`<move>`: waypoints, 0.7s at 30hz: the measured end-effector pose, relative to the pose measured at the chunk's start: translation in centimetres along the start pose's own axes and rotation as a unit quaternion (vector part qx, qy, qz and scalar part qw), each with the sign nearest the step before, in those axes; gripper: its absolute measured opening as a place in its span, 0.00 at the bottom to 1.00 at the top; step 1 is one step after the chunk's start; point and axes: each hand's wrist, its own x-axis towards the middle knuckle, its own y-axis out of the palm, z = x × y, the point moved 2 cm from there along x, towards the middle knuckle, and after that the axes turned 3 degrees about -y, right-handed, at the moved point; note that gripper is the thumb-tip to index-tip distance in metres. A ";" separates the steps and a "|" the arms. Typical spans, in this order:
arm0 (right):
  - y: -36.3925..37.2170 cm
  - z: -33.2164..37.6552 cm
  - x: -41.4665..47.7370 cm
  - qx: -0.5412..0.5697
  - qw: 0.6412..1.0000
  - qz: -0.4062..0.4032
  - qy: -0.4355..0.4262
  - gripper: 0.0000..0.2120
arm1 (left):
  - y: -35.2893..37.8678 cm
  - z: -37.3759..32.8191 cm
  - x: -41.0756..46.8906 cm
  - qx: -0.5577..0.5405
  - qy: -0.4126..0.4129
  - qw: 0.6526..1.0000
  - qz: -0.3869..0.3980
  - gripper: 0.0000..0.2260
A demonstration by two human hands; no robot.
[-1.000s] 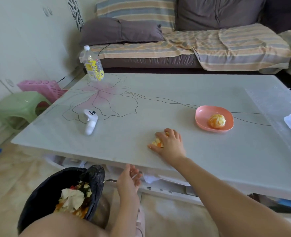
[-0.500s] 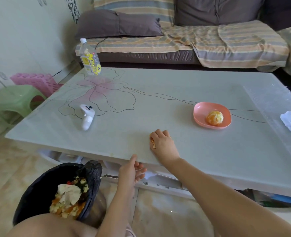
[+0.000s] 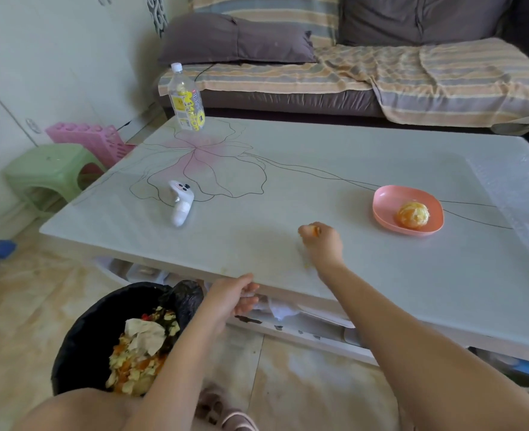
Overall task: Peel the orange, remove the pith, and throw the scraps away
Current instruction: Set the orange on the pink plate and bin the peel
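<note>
Pale flower-printed table [image 3: 319, 163] stands before a striped sofa [image 3: 381, 70]. On it the peeled orange [image 3: 413, 215] sits in a pink plate [image 3: 381, 206]. My right hand [image 3: 322, 248] rests near the front edge, fingers curled round peel scraps [image 3: 314, 228]. My left hand [image 3: 229, 298] is at that edge above the bin [image 3: 79, 331], fingers loosely curled; whether they hold anything I cannot tell.

Peeled orange [image 3: 413, 215] on pink plate [image 3: 385, 203]

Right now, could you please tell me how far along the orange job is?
Done: the peeled orange sits on the pink plate. In hand: the right hand grips peel scraps over the table, the left hand cupped at its edge. Left: dropping them into the bin.
</note>
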 end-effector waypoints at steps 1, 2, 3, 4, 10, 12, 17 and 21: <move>0.5 0.4 0.1 0.095 0.994 0.002 0.052 0.09 | -0.9 -0.1 -0.1 0.013 0.005 1.000 0.003 0.11; 1.2 0.8 0.2 0.185 0.978 0.018 0.091 0.09 | -1.9 -0.1 -0.3 0.025 0.013 1.000 0.004 0.11; 2.1 1.3 0.1 0.259 0.958 0.036 0.120 0.09 | -3.1 -0.3 -0.5 0.034 0.024 0.999 0.001 0.11; 3.1 2.0 -0.1 0.313 0.938 0.058 0.139 0.10 | -4.5 -0.4 -0.7 0.041 0.034 0.999 -0.010 0.11; 12.7 6.7 -5.5 0.214 0.939 0.260 0.073 0.11 | -14.3 -1.2 -1.9 0.100 0.092 0.984 -0.112 0.07; 16.7 7.0 -8.1 0.056 0.949 0.309 0.014 0.13 | -18.2 -0.7 -2.2 0.151 0.095 0.968 -0.175 0.05; 24.7 5.8 -13.0 -0.083 0.905 0.412 -0.059 0.20 | -24.1 0.8 -3.1 0.230 0.048 0.925 -0.297 0.08; 27.7 5.1 -15.3 -0.214 0.841 0.483 -0.122 0.29 | -24.9 2.0 -3.1 0.262 0.017 0.905 -0.335 0.13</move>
